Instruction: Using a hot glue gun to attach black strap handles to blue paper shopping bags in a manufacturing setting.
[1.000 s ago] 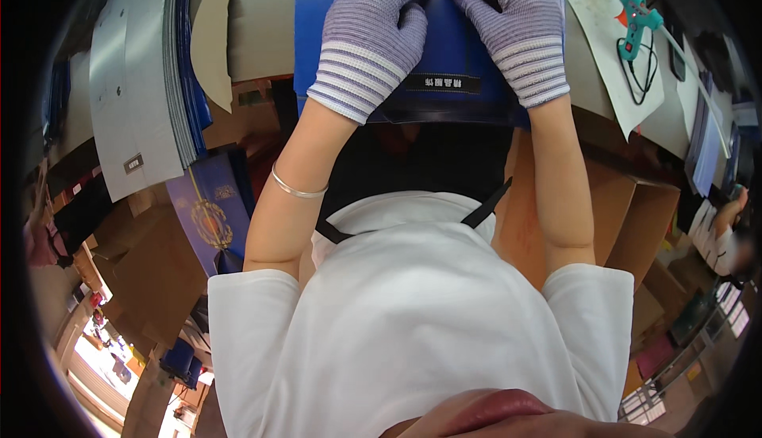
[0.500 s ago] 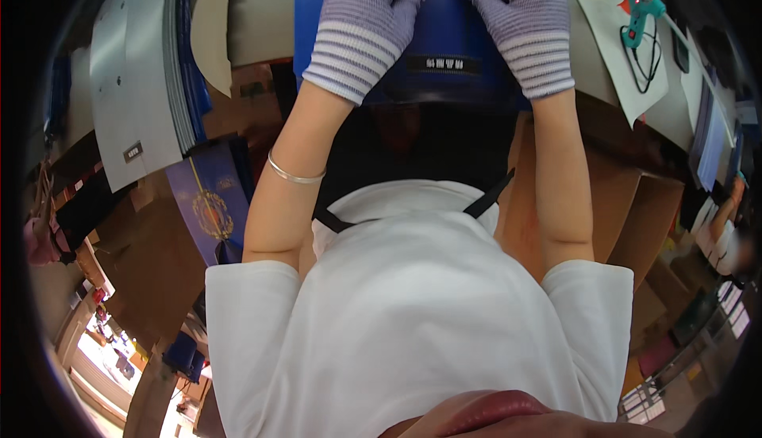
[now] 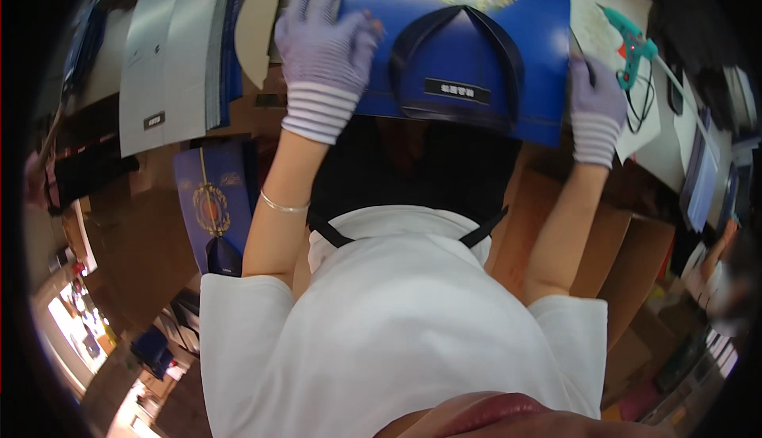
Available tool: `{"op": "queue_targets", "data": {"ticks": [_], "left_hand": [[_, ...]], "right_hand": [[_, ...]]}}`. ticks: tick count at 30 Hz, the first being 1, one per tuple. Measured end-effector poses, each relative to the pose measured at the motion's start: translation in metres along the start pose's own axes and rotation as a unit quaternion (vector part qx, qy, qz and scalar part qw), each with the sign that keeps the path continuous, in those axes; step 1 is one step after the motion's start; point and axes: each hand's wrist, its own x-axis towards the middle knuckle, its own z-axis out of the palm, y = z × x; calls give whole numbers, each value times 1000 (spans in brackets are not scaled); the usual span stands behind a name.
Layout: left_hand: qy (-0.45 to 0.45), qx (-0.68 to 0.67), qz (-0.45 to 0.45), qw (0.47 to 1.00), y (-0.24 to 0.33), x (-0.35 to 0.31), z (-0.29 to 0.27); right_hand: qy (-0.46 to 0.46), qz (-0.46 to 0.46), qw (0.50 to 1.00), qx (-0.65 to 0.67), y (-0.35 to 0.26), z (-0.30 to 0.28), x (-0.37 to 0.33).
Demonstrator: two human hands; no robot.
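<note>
A glossy blue printed board (image 3: 540, 112) with a gold wreath emblem lies on the worktable before me. A dark ribbon (image 3: 512, 45) forms an arched loop on it, around a small black label (image 3: 456, 90). My left hand (image 3: 327, 53), in a striped lilac and white glove, is over the board's left edge, fingers spread and holding nothing visible. My right hand (image 3: 597, 108), gloved alike, is closed at the right edge of the board; its fingertips are partly hidden.
To the left is a stack of grey boards (image 3: 171, 57); below it hangs another blue printed board (image 3: 208, 200). A teal glue gun (image 3: 637, 50) with a black cord lies on white paper at the right. Cardboard boxes (image 3: 591, 239) stand below the table edge.
My hands have parted from the ribbon's peak at the top to the board's two sides. The board has shifted toward me and tilted, so the emblem now shows.
</note>
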Motion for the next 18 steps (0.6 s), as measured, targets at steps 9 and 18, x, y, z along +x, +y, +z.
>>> {"op": "queue_targets", "data": {"ticks": [9,18], "left_hand": [[-90,-7,-53,995,34,-16,24],[125,-534,-228,805,-18,-48,-100]], "right_hand": [[44,15,987,153,4,-18,-9],[-22,-219,867,448,24,-28,29]]}}
